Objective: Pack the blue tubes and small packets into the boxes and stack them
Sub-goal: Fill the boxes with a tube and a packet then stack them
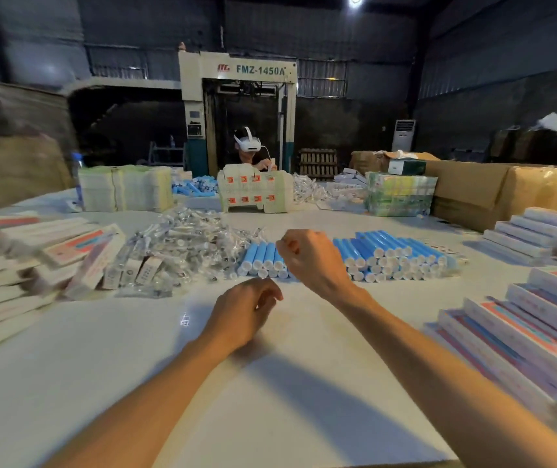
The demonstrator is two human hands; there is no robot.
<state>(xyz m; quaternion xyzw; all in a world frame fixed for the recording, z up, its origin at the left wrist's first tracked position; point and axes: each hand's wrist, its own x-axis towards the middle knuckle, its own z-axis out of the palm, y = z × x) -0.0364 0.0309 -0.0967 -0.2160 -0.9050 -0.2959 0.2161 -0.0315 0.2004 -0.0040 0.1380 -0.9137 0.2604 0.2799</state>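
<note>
The right hand (311, 260), curled into an empty-looking fist, hovered before the blue tubes (392, 253) at mid-frame, the left hand (246, 312) hung loosely curled and empty below it, small packets (187, 244) lying centre-left.

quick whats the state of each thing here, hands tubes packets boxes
left hand: loosely curled, empty
right hand: fingers curled, nothing seen in it
blue plastic tubes with white caps: lying piled, unpacked
small clear plastic packets: loose heap
flat printed cardboard boxes on the left: untidy stack
flat printed cardboard boxes on the right: neat stacked rows
</note>
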